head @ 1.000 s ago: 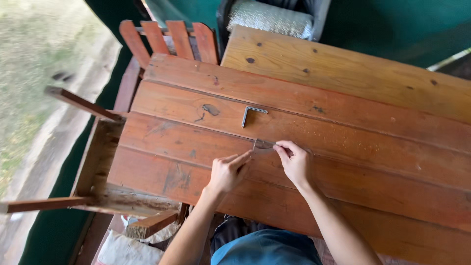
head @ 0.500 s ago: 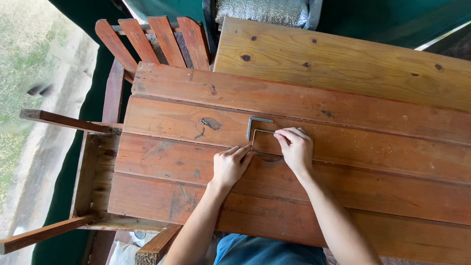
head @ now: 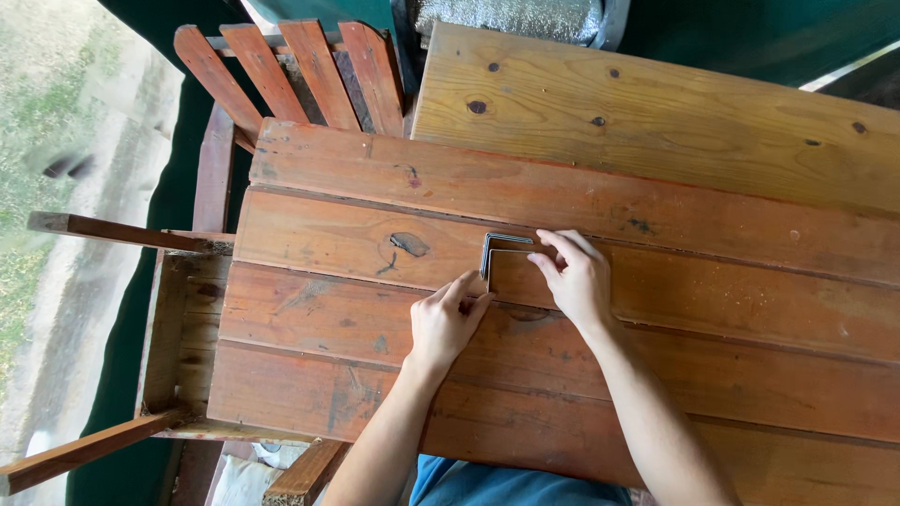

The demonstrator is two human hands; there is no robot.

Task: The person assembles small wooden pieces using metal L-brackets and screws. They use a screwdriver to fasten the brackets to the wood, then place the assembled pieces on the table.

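Here my left hand (head: pixel 448 323) and right hand (head: pixel 577 276) both rest on the table (head: pixel 356 319), fingertips on a small set of bent metal keys (head: pixel 494 249) that lies flat on the plank between them. Neither hand clasps it: my left fingertips touch the lower end of the short leg, my right fingertips press on the long leg just beside the corner, and both palms stay loose and spread. So the keys are pinned, not gripped.

The risk, as I judge it, is in that light contact. The pieces look nested, and a push from one side alone could fan them apart or spin the bundle under my fingers. Just below my left fingertips runs a gap between planks; a thin piece nudged that way could drop in or catch. The worn wood is uneven too, so the metal may snag rather than slide. Beyond my left hand sits a slatted chair (head: pixel 309 75), well apart.
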